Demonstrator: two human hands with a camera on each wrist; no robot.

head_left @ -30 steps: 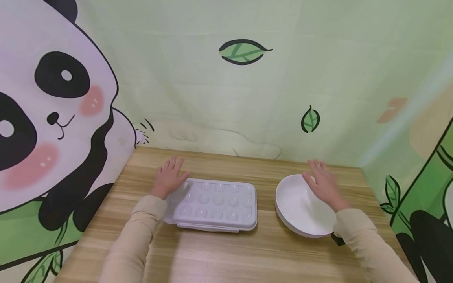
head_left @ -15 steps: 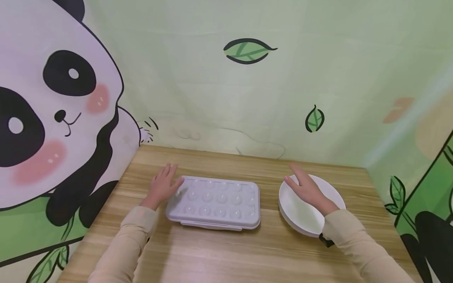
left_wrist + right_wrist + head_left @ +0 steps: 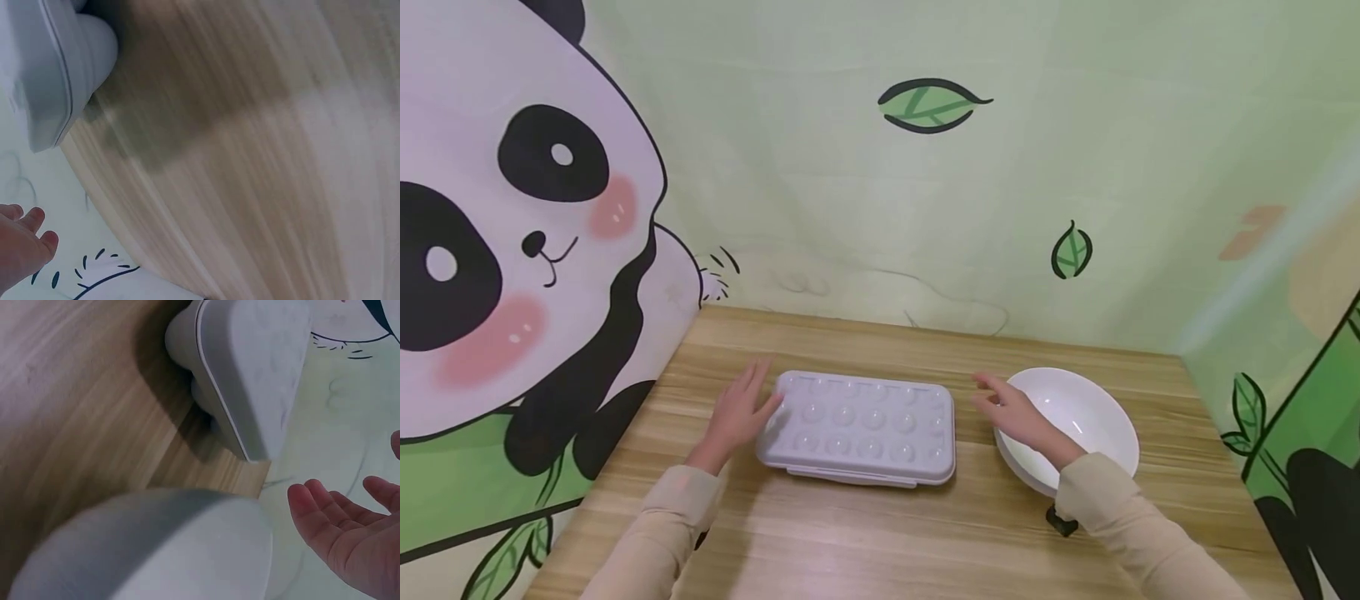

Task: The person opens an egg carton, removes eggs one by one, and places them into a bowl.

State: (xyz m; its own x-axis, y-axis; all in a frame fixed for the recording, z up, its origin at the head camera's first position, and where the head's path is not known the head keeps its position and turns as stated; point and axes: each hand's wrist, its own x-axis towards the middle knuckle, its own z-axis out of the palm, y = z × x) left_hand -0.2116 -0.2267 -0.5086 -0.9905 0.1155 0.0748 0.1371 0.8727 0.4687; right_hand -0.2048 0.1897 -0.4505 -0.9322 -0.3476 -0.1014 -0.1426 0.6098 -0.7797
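Observation:
A white lidded tray [image 3: 857, 429] with rows of round bumps, like an ice ball mould, lies on the wooden table. My left hand [image 3: 737, 412] hovers at its left end, fingers extended and thumb out toward the corner. The left wrist view shows this hand [image 3: 22, 250] apart from the tray [image 3: 37, 81]. To the right stands a white bowl [image 3: 1097, 425] with nothing visible in it. Over the bowl's left rim hangs my right hand [image 3: 1015, 415], holding nothing, its fingers loosely bent toward the tray. In the right wrist view, the relaxed fingers [image 3: 303, 503] touch neither bowl nor tray.
The wooden table [image 3: 850, 542] meets a pale green cloth backdrop [image 3: 820, 167] along its far edge. A large panda [image 3: 565, 250] is printed at the left. Something small and black [image 3: 1062, 521] shows under the right cuff.
My right hand has moved left from above the bowl to its left rim, fingers now more bent. The left hand has lowered slightly toward me. Tray and bowl keep their places.

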